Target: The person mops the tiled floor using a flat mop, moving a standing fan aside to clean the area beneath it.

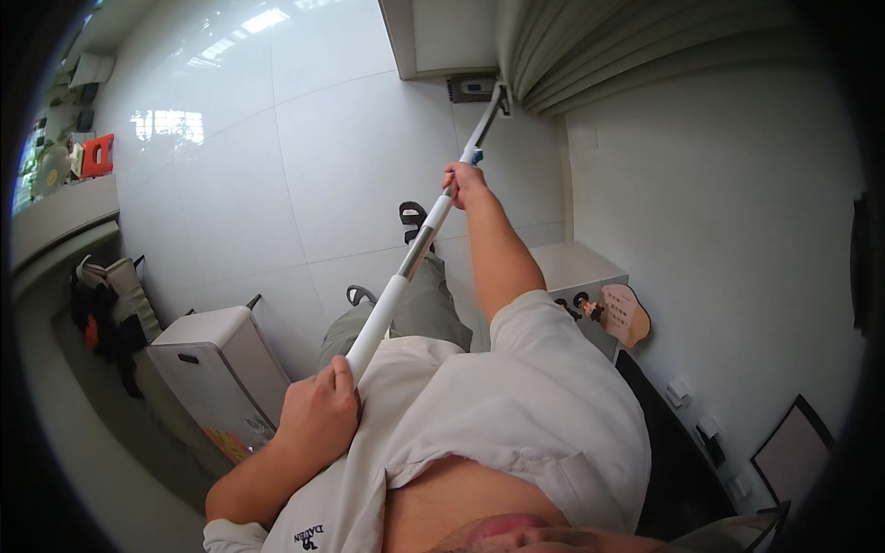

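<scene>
A long flat mop with a white and silver pole [381,318] runs slantwise across my body toward the far floor. Its upper end is wrapped by my left hand [318,410], close to my chest. Further down, below a blue clip [477,157], my right hand [464,183] grips the pole with that arm stretched out. The grey mop head [473,89] lies on the floor against the base of a pale cabinet-like block [452,41], partly hidden by the pole's joint. Beside it hangs a grey-green curtain [627,55].
Glossy white tiles [221,184] cover the floor. At left stand a white box-shaped cabinet [217,355] and a red stool [98,155]. On the right are a low white cabinet [581,263] with small figures, a peach-coloured board [626,315] and a wall [719,203].
</scene>
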`<state>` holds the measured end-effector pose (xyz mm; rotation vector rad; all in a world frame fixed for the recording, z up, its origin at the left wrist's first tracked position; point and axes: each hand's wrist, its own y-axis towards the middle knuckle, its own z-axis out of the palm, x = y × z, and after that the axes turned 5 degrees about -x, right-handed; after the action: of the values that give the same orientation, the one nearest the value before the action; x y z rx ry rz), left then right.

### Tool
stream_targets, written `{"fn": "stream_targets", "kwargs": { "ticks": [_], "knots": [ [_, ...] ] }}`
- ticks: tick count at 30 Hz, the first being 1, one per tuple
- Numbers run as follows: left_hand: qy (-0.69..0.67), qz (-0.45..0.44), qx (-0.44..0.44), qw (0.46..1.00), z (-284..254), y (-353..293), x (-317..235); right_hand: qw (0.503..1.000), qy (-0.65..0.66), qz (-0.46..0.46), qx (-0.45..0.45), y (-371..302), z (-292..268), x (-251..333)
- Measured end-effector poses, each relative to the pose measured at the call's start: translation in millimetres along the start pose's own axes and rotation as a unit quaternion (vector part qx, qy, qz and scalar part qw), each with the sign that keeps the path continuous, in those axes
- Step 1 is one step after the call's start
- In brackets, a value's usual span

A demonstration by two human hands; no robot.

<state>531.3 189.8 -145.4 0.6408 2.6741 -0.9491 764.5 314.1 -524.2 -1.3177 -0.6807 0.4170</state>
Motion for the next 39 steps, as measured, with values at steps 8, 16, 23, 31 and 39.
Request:
{"fn": "stream_targets", "kwargs": {
  "ticks": [8,16,23,31,39],
  "knots": [
    [0.071,0.04,0.081,0.993,11,-20,0,0.999,0.036,0.0,0.024,-9,-20,-34],
    [0.096,0.013,0.088,0.991,44,-105,44,0.999,0.046,-0.022,-0.008,-42,-54,-143],
    [0.084,0.06,0.091,0.99,79,-184,78,0.999,0.028,0.024,-0.019,-59,-124,-258],
    [0.067,-0.084,-0.017,0.994,116,-217,99,0.986,0.111,0.083,-0.09,-61,-101,-292],
    [-0.044,-0.328,0.016,0.944,118,-264,110,0.944,-0.313,-0.039,-0.094,-77,16,-325]
  ]
}}
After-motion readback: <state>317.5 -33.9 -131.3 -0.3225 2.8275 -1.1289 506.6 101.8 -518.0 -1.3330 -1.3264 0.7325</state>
